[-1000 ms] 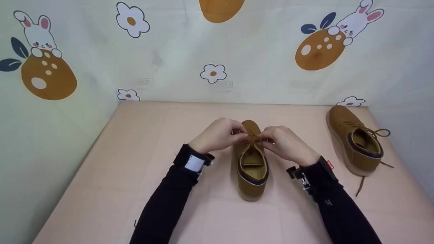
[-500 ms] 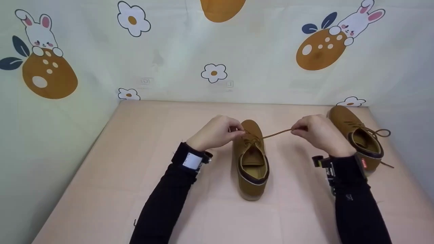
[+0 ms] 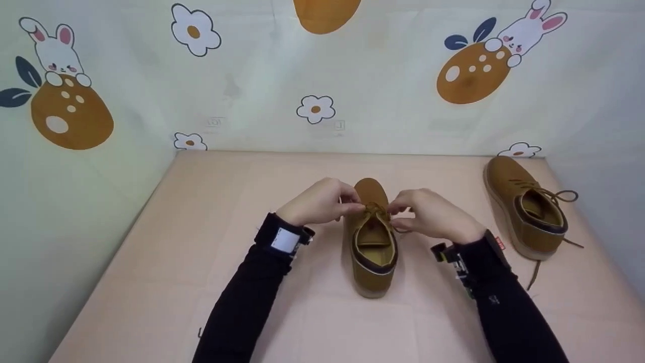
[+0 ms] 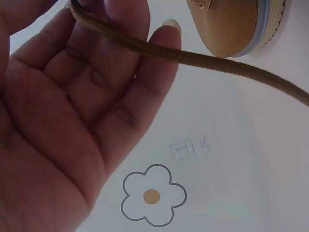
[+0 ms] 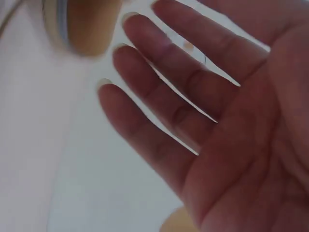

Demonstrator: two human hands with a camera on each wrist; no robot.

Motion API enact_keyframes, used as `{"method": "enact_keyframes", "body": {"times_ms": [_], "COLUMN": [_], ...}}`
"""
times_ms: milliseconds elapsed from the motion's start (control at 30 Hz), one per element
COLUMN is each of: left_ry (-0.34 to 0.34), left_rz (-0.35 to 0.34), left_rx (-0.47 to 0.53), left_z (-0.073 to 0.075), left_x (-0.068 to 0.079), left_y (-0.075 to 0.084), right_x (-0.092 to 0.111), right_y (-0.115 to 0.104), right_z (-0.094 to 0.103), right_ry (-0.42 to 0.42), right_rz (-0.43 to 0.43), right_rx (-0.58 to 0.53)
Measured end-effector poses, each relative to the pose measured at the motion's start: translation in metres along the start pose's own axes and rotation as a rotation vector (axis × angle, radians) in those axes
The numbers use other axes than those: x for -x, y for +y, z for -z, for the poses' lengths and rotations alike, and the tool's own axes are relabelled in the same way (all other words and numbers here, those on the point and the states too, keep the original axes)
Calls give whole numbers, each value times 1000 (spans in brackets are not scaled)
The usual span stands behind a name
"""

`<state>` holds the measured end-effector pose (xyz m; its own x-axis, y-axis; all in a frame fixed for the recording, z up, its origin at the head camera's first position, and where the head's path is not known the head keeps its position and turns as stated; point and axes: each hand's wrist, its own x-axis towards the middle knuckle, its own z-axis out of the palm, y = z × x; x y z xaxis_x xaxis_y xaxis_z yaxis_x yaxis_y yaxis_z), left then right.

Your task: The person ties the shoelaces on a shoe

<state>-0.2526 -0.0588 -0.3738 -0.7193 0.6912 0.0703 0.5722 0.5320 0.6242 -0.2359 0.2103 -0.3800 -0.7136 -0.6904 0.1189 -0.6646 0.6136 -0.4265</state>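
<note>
A brown lace-up shoe (image 3: 372, 285) stands upright on the table, toe pointing away from me. At the left of its lacing, my left hand (image 3: 322, 202) pinches a brown shoelace (image 4: 207, 60); in the left wrist view the lace runs across the fingers and off to the right. My right hand (image 3: 433, 214) is at the other side of the lacing, fingertips and thumb apart beside the eyelets. In the right wrist view its fingers (image 5: 159, 92) are spread and nearly straight. A thin loop of lace shows just under the right thumb in the head view.
A matching shoe (image 3: 541, 241) stands at the right edge of the table, its lace in a loop with loose ends trailing. Behind the pale pink table (image 3: 242, 181) hangs a light wall cloth (image 3: 262, 65) printed with rabbits and flowers.
The right hand first pulled a lace end out to the right, then let go and came back left to the shoe's lacing. The left hand has stayed at the lacing's left side.
</note>
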Motion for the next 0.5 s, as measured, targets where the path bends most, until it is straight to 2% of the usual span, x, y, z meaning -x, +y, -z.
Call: {"method": "enact_keyframes", "body": {"times_ms": [67, 167, 367, 500], "left_ry": [0, 4, 16, 20], "left_rz": [-5, -1, 0, -10], "left_rx": [4, 12, 59, 61], "left_z": [-2, -2, 6, 15], "left_x": [-1, 0, 5, 11], "left_y": [0, 1, -1, -2], "right_x": [-5, -5, 4, 13], "right_y": [-4, -5, 1, 3], "right_z": [-6, -8, 8, 20], "right_ry": [39, 89, 124, 124], "right_rz": [31, 13, -58, -64], "right_rx": [9, 22, -31, -68]}}
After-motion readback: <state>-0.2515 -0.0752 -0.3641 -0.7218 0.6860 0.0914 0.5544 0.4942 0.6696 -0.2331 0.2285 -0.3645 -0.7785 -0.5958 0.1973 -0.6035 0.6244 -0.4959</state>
